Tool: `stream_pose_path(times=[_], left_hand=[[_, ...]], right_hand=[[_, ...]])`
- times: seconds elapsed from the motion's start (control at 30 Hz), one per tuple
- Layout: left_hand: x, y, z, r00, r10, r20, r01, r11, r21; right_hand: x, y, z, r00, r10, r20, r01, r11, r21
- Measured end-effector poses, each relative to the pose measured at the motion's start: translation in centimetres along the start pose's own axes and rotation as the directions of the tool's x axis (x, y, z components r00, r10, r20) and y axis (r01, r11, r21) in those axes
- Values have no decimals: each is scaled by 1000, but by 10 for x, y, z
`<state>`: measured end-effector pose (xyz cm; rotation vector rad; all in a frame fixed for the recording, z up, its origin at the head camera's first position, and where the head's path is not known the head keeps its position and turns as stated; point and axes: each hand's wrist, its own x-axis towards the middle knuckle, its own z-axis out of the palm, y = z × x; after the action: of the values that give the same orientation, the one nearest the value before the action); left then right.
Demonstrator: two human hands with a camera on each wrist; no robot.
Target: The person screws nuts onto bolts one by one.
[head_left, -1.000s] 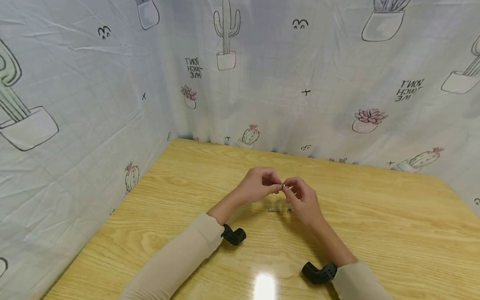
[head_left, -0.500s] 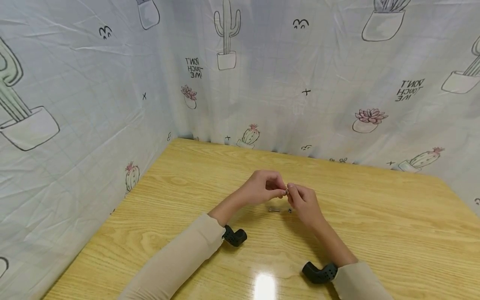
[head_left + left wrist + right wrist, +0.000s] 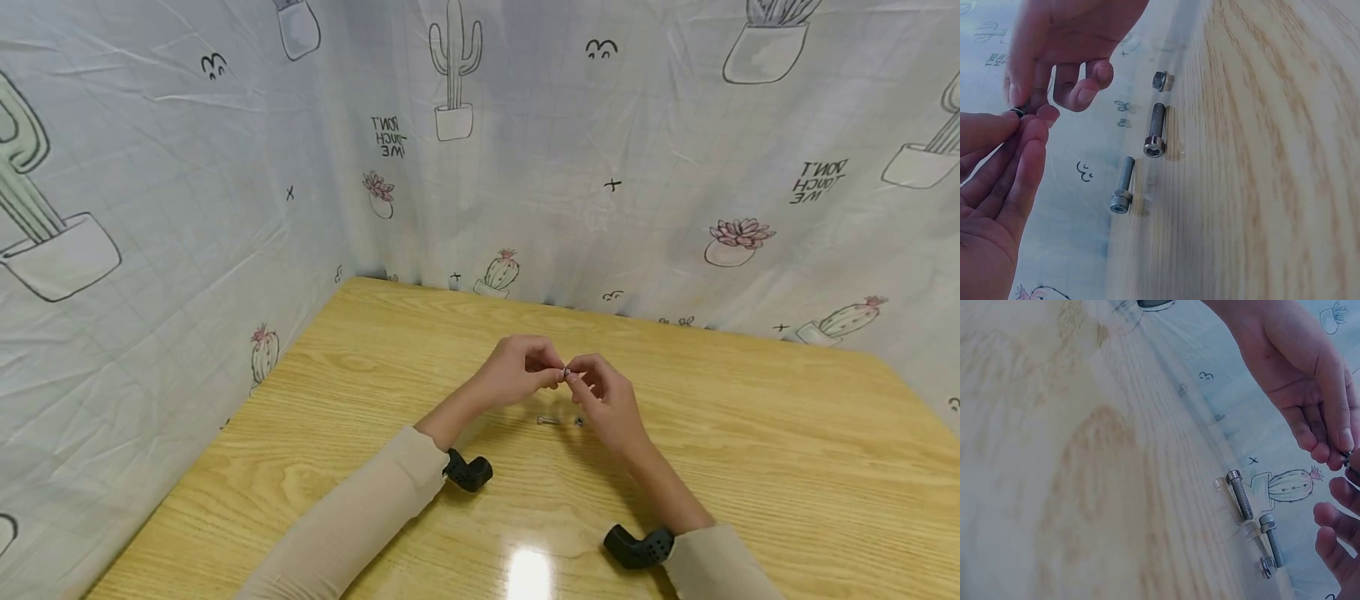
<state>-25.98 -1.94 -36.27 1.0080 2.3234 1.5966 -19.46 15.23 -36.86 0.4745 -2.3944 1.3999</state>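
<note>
In the head view my left hand (image 3: 517, 371) and right hand (image 3: 606, 398) meet above the table, thumbs and fingertips pinching a small shiny metal piece (image 3: 567, 372) between them. Fingers cover most of that piece, and I cannot tell its exact kind; a dark metal edge (image 3: 1019, 112) shows in the left wrist view. Below the hands on the wood lie a socket-head bolt (image 3: 1155, 130), a second bolt (image 3: 1124, 186) with a nut threaded up near its head, and a loose flanged nut (image 3: 1160, 80). The right wrist view shows the same bolt (image 3: 1240, 494) and loose nut (image 3: 1267, 567).
The wooden table (image 3: 405, 350) reaches back to a pale curtain (image 3: 540, 150) printed with cacti, which also hangs along the left. Black curved wrist cameras (image 3: 469, 473) sit below both wrists, close over the tabletop. A bright light reflection lies at the near side.
Half a second ago the right fingers were folded closer round the piece and both hands sat slightly lower and to the right. Now they have moved back up, right fingers spread further. The table items stay put.
</note>
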Motion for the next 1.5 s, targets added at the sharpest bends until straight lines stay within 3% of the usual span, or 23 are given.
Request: stream_pose_path(times=[0.2, 0.37, 0.57, 0.8, 1.17, 1.33, 1.5], left_hand=[[1, -1, 0, 1000, 22, 15, -22, 1000, 1], [1, 1, 1, 998, 39, 48, -38, 999, -21], [0, 4, 2, 996, 45, 73, -42, 998, -43], [-1, 5, 2, 997, 38, 70, -36, 999, -32], [-1, 3, 1, 1000, -8, 14, 9, 1000, -6], [-1, 2, 2, 1000, -4, 21, 5, 999, -38], [-1, 2, 2, 999, 29, 44, -26, 997, -72]], right_hand=[[1, 27, 3, 999, 31, 14, -32, 998, 60], [2, 32, 3, 997, 53, 50, -58, 993, 99], [3, 24, 1, 991, 108, 77, -114, 991, 74], [2, 30, 3, 991, 130, 43, -132, 990, 56], [0, -10, -3, 998, 64, 22, -65, 997, 52], [0, -4, -2, 998, 65, 24, -67, 995, 75], [2, 16, 1, 994, 106, 36, -109, 987, 115]])
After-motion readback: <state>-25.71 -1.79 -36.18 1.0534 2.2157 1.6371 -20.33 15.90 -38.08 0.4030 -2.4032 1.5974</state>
